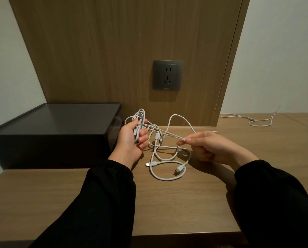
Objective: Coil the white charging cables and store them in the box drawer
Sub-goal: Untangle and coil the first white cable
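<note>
- A bundle of white cable loops point(139, 116) is gripped in the left hand point(131, 138), with the fingers curled round it, just beside the right end of the black storage box point(54, 122).
- Taut strands point(167, 134) running from that bundle are pinched between thumb and forefinger of the right hand point(212, 147), which is held above the wooden tabletop point(185, 203).
- The rest of the white charging cables point(167, 156) lies tangled on the tabletop between the hands, with two plugs point(150, 164) showing at the near side.
- The step in hand is judged to be the winding of another loop onto the bundle.
- More than one strand appears to be pinched; a neater coil would probably be had if one cable were followed at a time.
- Each new loop is best matched to the loops already held, and laid under the left thumb before the pinch is let go.
- The cable should be let slide through the right-hand pinch, not tugged, since the crossings on the tabletop could be drawn into a knot.
- The plugs may snag in the loops as slack is drawn up.
- Another white cable point(260, 121) lies well apart at the far right and is not yet gathered.
- Whether the box drawer is open cannot be told.
</note>
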`<act>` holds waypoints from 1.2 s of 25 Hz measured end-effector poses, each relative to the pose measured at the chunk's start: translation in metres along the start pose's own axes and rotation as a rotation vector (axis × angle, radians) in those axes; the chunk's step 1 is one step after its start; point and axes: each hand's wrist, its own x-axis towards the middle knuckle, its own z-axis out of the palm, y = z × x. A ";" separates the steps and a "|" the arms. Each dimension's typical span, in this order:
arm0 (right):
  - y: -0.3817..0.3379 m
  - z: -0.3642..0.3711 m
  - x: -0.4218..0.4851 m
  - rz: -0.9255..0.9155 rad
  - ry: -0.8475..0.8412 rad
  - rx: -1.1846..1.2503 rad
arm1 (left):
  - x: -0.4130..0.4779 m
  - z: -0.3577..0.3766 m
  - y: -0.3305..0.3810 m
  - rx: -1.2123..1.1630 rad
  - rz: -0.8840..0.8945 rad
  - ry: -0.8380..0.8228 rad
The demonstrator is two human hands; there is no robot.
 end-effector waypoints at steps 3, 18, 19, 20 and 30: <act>-0.001 -0.005 -0.001 -0.009 -0.112 0.131 | -0.001 0.000 0.000 0.007 -0.018 -0.030; -0.002 -0.004 -0.001 0.064 -0.025 0.010 | -0.002 0.005 -0.005 0.101 -0.072 -0.117; -0.002 -0.004 -0.002 0.052 -0.049 0.015 | -0.002 0.005 -0.005 0.121 -0.078 -0.120; -0.003 -0.004 -0.003 0.039 -0.067 0.033 | -0.002 0.004 -0.006 0.141 -0.084 -0.122; -0.005 -0.002 -0.002 0.066 0.140 0.056 | -0.001 0.008 -0.011 0.225 -0.072 -0.138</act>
